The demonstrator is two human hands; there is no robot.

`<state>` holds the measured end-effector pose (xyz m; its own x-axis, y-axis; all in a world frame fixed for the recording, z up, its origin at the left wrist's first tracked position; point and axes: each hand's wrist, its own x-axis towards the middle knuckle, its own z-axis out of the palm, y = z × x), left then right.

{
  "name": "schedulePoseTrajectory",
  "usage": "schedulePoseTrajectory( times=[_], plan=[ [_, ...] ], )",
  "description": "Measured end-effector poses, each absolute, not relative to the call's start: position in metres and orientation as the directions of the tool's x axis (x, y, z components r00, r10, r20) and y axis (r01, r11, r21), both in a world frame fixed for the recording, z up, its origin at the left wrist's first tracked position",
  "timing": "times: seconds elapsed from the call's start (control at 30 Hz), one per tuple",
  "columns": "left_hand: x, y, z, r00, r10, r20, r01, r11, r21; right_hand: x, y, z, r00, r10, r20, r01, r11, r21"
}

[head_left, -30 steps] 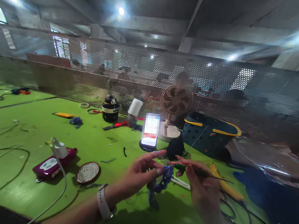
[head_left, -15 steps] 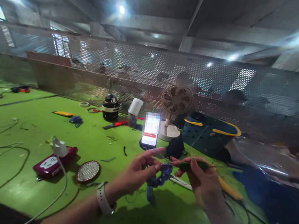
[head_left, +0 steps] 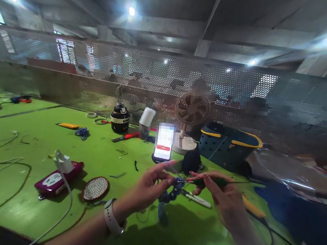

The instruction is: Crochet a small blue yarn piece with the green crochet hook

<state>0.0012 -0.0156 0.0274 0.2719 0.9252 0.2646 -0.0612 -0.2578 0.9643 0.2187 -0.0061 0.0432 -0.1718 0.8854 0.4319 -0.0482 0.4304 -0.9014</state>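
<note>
In my left hand point(head_left: 153, 188) I pinch a small blue-purple crochet piece point(head_left: 173, 192) between thumb and fingers, and its lower end hangs above the table. A strand of yarn point(head_left: 173, 169) runs over my raised left index finger. My right hand point(head_left: 222, 196) is closed round the green handle of a crochet hook point(head_left: 215, 181). The hook's thin metal tip meets the top of the crochet piece. Behind the hands, a phone point(head_left: 163, 146) with a lit screen stands upright, and a dark ball point(head_left: 191, 161) lies beside it.
A white-handled tool point(head_left: 197, 199) lies under the hands. Rightward are a yellow-handled tool point(head_left: 254, 207) with a cord, a basket point(head_left: 225, 147) and blue material point(head_left: 294, 216). A fan point(head_left: 191, 110) stands behind. A purple power strip point(head_left: 56, 181) and a round studded mirror-like disc point(head_left: 95, 189) sit leftward.
My right hand has turned slightly and shifted, bringing the hook's shaft level into the crochet piece. My left hand and the crochet piece have moved a little left.
</note>
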Motion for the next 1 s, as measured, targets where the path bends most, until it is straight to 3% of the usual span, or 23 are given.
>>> schedulePoseTrajectory(
  times=[0.13, 0.2, 0.27, 0.33, 0.47, 0.57, 0.67, 0.77, 0.87, 1.0],
  plan=[
    [0.002, -0.014, 0.028, 0.266, 0.932, 0.247, -0.037, -0.246, 0.968, 0.212, -0.016, 0.041, -0.116, 0.861, 0.494, 0.068, 0.503, -0.861],
    [0.003, -0.014, 0.03, 0.249, 0.935, 0.252, 0.004, -0.261, 0.965, 0.209, -0.015, 0.034, -0.135, 0.795, 0.592, 0.217, 0.606, -0.765],
    [0.005, -0.015, 0.031, 0.216, 0.94, 0.266, 0.06, -0.285, 0.957, 0.208, -0.009, 0.026, -0.272, 0.633, 0.725, 0.369, 0.764, -0.529],
    [0.007, -0.016, 0.031, 0.176, 0.947, 0.268, 0.097, -0.288, 0.953, 0.207, 0.001, 0.018, -0.476, 0.396, 0.785, 0.4, 0.893, -0.208],
    [0.009, -0.017, 0.027, 0.091, 0.947, 0.308, 0.117, -0.318, 0.941, 0.204, 0.003, 0.01, -0.629, 0.292, 0.72, 0.42, 0.907, -0.001],
    [0.01, -0.018, 0.023, 0.041, 0.935, 0.353, 0.135, -0.355, 0.925, 0.198, -0.014, 0.01, -0.6, 0.275, 0.751, 0.533, 0.838, 0.118],
    [0.012, -0.02, 0.02, 0.034, 0.951, 0.308, 0.076, -0.31, 0.948, 0.192, -0.027, 0.015, -0.627, 0.192, 0.755, 0.571, 0.772, 0.278],
    [0.016, -0.021, 0.019, 0.083, 0.98, 0.179, -0.168, -0.163, 0.972, 0.189, -0.027, 0.02, -0.618, 0.153, 0.771, 0.603, 0.722, 0.34],
    [0.016, -0.019, 0.018, 0.17, 0.98, 0.1, -0.4, -0.024, 0.916, 0.192, -0.021, 0.023, -0.584, 0.106, 0.805, 0.603, 0.72, 0.343],
    [0.011, -0.015, 0.017, 0.271, 0.958, 0.091, -0.475, 0.051, 0.878, 0.202, -0.014, 0.022, -0.57, 0.061, 0.82, 0.536, 0.783, 0.314]
  ],
)
